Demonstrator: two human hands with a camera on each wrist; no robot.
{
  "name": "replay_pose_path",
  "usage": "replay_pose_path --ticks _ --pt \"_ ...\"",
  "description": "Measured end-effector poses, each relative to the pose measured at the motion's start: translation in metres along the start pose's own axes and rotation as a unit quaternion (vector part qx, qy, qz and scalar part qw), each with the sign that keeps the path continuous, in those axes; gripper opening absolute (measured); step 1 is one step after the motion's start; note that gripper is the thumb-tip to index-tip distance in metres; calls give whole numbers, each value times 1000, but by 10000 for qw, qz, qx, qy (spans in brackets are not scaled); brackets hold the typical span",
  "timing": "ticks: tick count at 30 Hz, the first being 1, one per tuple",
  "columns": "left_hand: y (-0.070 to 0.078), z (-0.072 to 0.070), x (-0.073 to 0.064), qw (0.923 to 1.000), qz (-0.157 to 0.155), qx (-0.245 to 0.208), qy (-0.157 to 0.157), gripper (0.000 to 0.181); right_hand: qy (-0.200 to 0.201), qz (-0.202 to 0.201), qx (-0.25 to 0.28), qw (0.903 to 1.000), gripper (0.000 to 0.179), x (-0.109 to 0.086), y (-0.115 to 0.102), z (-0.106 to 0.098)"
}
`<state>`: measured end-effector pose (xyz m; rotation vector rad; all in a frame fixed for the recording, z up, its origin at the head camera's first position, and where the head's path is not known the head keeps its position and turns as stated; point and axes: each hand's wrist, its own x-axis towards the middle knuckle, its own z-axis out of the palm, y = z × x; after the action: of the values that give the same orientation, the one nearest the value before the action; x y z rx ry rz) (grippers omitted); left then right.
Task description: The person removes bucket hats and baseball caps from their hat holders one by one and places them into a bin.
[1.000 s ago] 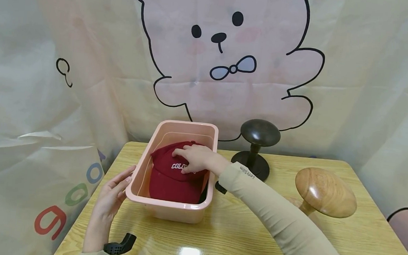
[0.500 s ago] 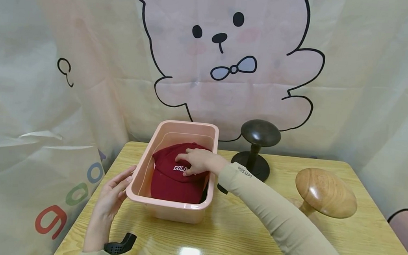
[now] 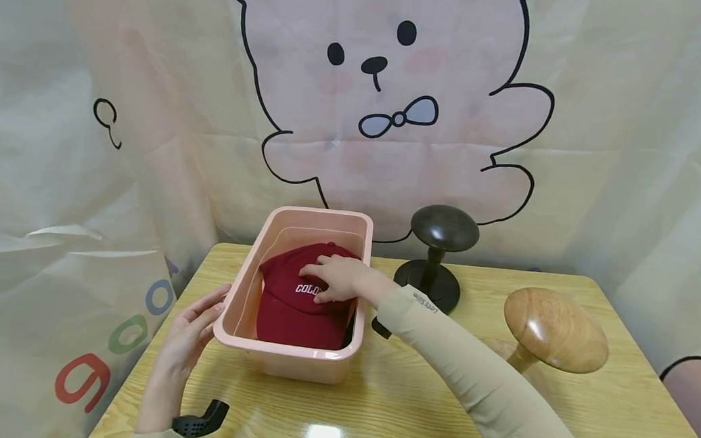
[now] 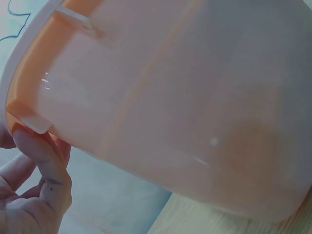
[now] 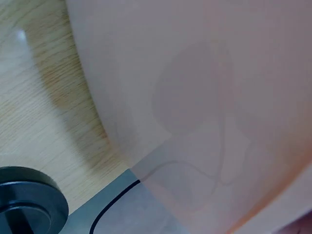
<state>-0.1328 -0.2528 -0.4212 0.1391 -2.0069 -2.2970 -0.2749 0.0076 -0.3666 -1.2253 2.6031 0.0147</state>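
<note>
A dark red baseball cap [image 3: 301,317] with white lettering lies inside a pale pink plastic bin [image 3: 282,363], brim toward me. My right hand [image 3: 340,279] reaches over the bin's right wall and rests on the cap's crown, index finger and thumb spread apart beside the lettering. My left hand [image 3: 189,330] holds the bin's left rim. In the left wrist view, the thumb and bent fingers of the left hand [image 4: 36,180] meet under the bin's [image 4: 146,97] rim. The right wrist view looks at the bin's outer wall [image 5: 161,87]; the right hand is hidden there.
A dark mushroom-shaped stand [image 3: 444,229] stands on the wooden table [image 3: 423,400], right of the bin. A light wooden stand [image 3: 556,328] with a rounded top is farther right, beyond my right forearm. A printed cloth curtain [image 3: 206,188] hangs behind the table.
My right hand has shifted slightly right on the cap, and the cap has slid a little with it. The left hand and the bin have stayed in place.
</note>
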Motion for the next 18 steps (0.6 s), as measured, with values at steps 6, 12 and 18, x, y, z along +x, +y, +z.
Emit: replay_pose_path --ticks 6,12,18 --pt "10 3 -1 9943 -368 988 150 55 378 16 338 9987 59 -11 1 -5" --pt "21 4 -4 9784 -400 2016 212 52 706 -163 471 9963 55 -20 1 -8" --pt "31 6 -7 9614 -295 2718 317 48 1083 -133 644 9919 52 -30 4 -10"
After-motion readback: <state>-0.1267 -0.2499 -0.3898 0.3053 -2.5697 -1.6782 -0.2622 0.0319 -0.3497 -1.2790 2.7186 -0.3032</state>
